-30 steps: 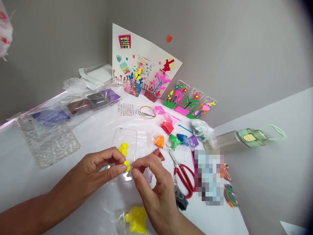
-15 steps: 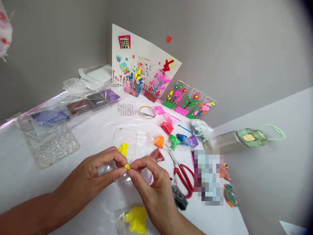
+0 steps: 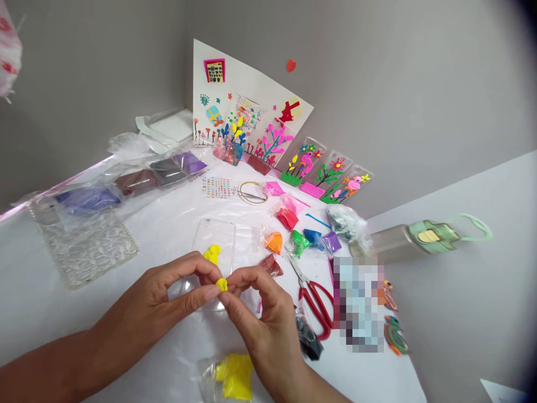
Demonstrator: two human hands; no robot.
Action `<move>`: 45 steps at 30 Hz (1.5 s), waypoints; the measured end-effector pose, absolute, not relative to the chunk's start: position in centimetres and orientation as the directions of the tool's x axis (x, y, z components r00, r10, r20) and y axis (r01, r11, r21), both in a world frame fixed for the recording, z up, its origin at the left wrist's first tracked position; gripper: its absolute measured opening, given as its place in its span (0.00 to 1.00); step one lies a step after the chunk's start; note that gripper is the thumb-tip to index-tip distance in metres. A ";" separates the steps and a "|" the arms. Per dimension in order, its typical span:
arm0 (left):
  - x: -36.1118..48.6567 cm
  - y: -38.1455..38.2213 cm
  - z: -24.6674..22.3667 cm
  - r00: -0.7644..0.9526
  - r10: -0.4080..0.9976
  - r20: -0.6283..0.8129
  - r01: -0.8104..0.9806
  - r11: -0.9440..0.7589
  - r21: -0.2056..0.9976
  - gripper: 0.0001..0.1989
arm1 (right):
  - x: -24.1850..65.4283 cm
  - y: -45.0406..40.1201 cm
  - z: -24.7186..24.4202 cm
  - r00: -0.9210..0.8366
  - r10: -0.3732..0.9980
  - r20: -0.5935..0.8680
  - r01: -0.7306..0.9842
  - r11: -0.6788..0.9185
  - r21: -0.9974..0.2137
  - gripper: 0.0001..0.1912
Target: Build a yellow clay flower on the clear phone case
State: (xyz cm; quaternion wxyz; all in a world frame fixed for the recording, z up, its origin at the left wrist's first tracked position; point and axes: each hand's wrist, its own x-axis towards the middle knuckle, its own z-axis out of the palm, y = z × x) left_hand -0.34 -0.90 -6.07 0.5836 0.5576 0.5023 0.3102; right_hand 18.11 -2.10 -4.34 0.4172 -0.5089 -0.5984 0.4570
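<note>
Low in the middle of the frame the left hand (image 3: 168,302) and the right hand (image 3: 262,319) meet fingertip to fingertip, both pinched narrow on one small bit of yellow clay (image 3: 221,284) held just above the table. Directly behind it lies a clear phone case (image 3: 218,235) flat on the white table (image 3: 176,218), with another yellow clay shape (image 3: 212,253) stuck on it. At the bottom centre, between the wrists, sits a bag of yellow clay (image 3: 232,376). Right of the right hand are red-handled scissors (image 3: 312,299), and beyond them a pixelated block that cannot be made out. Small bags of coloured clay (image 3: 302,238) cluster in mid-frame, orange, red, green, blue and purple. Toward the upper centre, decorated phone cases (image 3: 325,170) lean on the grey wall beside a decorated white card (image 3: 247,106). On the right lies a bottle with a green handle (image 3: 419,235); at the left, larger dark clay bags (image 3: 138,179).
</note>
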 end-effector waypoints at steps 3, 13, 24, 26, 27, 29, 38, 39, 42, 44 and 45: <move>-0.3 -0.8 -6.1 0.317 0.913 -0.257 0.225 0.191 0.956 0.12 | 18.1 -2.0 -4.2 -0.126 0.992 0.010 0.191 0.034 -0.981 0.03; -0.7 -0.6 -6.6 0.353 0.910 -0.216 0.294 0.111 0.949 0.13 | 18.1 -1.9 -4.1 -0.124 0.992 -0.003 0.210 0.024 -0.977 0.03; -0.6 -0.6 -6.7 0.352 0.905 -0.239 0.283 0.141 0.949 0.12 | 18.1 -1.9 -4.2 -0.114 0.993 -0.023 0.204 0.001 -0.979 0.03; -0.6 -0.6 -6.7 0.361 0.899 -0.247 0.276 0.150 0.949 0.11 | 18.1 -1.8 -4.2 -0.112 0.993 -0.030 0.198 -0.008 -0.980 0.04; -0.6 -0.6 -6.7 0.361 0.899 -0.249 0.273 0.154 0.950 0.11 | 18.1 -1.8 -4.2 -0.113 0.993 -0.034 0.195 -0.011 -0.981 0.04; -0.6 -0.6 -6.7 0.350 0.902 -0.251 0.272 0.159 0.949 0.12 | 18.1 -1.8 -4.2 -0.111 0.993 -0.030 0.191 -0.009 -0.982 0.04; -0.6 -0.6 -6.4 0.367 0.895 -0.252 0.260 0.161 0.952 0.11 | 18.2 -1.8 -4.1 -0.114 0.993 -0.035 0.194 -0.012 -0.981 0.02; -0.7 -0.5 -6.4 0.360 0.899 -0.249 0.270 0.155 0.950 0.11 | 18.3 -1.7 -4.0 -0.109 0.993 -0.042 0.187 -0.021 -0.982 0.02; -1.6 -0.3 -6.5 0.214 0.952 -0.218 0.266 0.158 0.951 0.12 | 18.7 -1.3 -3.7 -0.070 0.997 -0.043 0.164 -0.031 -0.986 0.01; -2.3 -0.1 -7.0 0.069 0.977 -0.199 0.237 0.178 0.955 0.12 | 18.9 -1.1 -3.7 -0.049 0.997 -0.052 0.163 -0.043 -0.986 0.01; -2.6 0.0 -7.2 0.010 0.980 -0.197 0.208 0.190 0.959 0.12 | 18.9 -1.0 -3.7 -0.044 0.997 -0.070 0.162 -0.062 -0.985 0.02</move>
